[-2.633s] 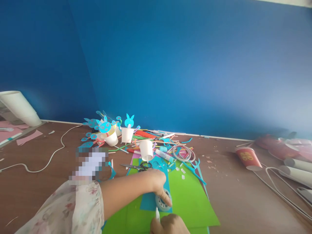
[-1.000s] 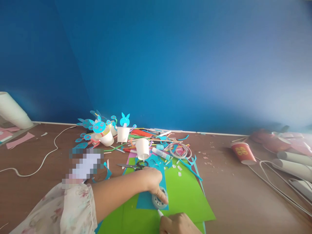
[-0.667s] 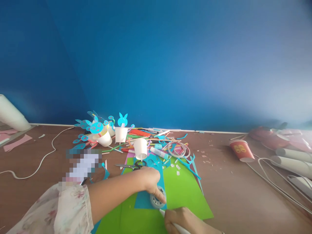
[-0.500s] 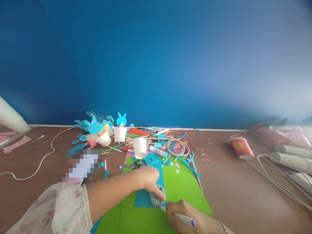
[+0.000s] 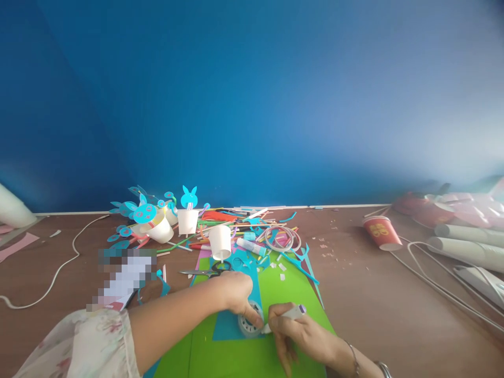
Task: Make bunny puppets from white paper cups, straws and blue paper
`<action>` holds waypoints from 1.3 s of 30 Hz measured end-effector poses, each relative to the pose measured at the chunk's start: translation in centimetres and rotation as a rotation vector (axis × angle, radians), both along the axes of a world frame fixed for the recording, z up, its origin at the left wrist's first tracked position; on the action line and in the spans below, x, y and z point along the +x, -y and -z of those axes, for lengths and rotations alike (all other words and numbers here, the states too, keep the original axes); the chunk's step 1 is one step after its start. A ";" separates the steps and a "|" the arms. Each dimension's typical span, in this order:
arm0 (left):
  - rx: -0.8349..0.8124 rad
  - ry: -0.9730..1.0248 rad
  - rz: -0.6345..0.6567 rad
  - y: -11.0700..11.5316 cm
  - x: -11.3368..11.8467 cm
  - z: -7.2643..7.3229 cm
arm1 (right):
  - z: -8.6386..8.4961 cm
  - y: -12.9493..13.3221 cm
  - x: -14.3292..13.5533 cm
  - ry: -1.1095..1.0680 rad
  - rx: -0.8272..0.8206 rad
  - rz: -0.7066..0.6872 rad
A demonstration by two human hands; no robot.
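On the near centre of the worktop point(image 5: 362, 320), a tape roll point(image 5: 244, 324) lies flat on a blue sheet point(image 5: 225, 326). The left hand point(image 5: 236, 295) extends over the roll from the left, with one digit pressed down across it. The remaining digits of this hand are hidden; whether its grip is spread or pressed together cannot be told.

Immediately right of the roll, the right hand point(image 5: 293, 333) pinches a white marker point(image 5: 294, 313) in its grip. The marker is tilted: purple end up and to the right, tip down and to the left beside the roll edge. Contact between tip and sheet cannot be confirmed.

Below the blue sheet is a larger green sheet point(image 5: 224, 359), exposed on both sides. Scissors point(image 5: 216, 269) lie just beyond the left hand, blades directed left. Farther back are a white cup point(image 5: 220, 240), a glue stick point(image 5: 251, 246) to its right, and a second white cup point(image 5: 188, 222) to its far left, fitted with a blue rabbit cutout point(image 5: 189, 198).

At the far right, a red cup point(image 5: 381, 234) leans at an angle. A blue wall point(image 5: 252, 105) bounds the far edge.
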State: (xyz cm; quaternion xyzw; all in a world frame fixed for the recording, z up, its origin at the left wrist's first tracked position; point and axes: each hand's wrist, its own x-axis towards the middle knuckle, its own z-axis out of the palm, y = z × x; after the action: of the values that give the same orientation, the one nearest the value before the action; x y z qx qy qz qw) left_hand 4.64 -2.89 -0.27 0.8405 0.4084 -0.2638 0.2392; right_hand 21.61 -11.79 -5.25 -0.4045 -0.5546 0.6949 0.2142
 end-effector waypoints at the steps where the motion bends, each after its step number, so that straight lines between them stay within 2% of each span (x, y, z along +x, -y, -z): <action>1: -0.002 0.000 -0.009 0.0 0.0 0.0 | 0.2 -0.1 0.0 -0.019 -0.027 0.031; 5: 0.004 -0.004 -0.015 0.0 0.0 0.1 | 0.8 -0.1 0.0 -0.067 -0.061 0.117; 17: 0.005 0.001 0.022 0.0 -0.2 0.3 | 1.3 -0.2 -0.5 -0.120 -0.101 0.210; 25: -0.006 0.043 -0.025 0.0 -0.5 0.7 | 1.7 -0.1 -0.4 -0.212 -0.066 0.363; 29: -0.009 0.063 -0.061 0.0 -0.7 0.9 | 1.9 -0.3 0.2 -0.238 0.026 0.460; 33: 0.000 0.043 -0.078 0.1 -0.6 0.6 | 1.5 -0.4 0.6 -0.179 0.112 0.499; 39: 0.061 0.089 -0.080 0.8 -0.9 0.8 | 1.5 -0.5 0.5 -0.103 0.114 0.507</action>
State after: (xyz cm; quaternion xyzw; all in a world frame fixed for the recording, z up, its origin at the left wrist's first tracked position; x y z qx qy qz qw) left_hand 3.77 -3.69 -1.05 0.8413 0.4384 -0.2038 0.2418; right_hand 22.11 -11.25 -6.80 -0.4818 -0.4620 0.6065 0.4319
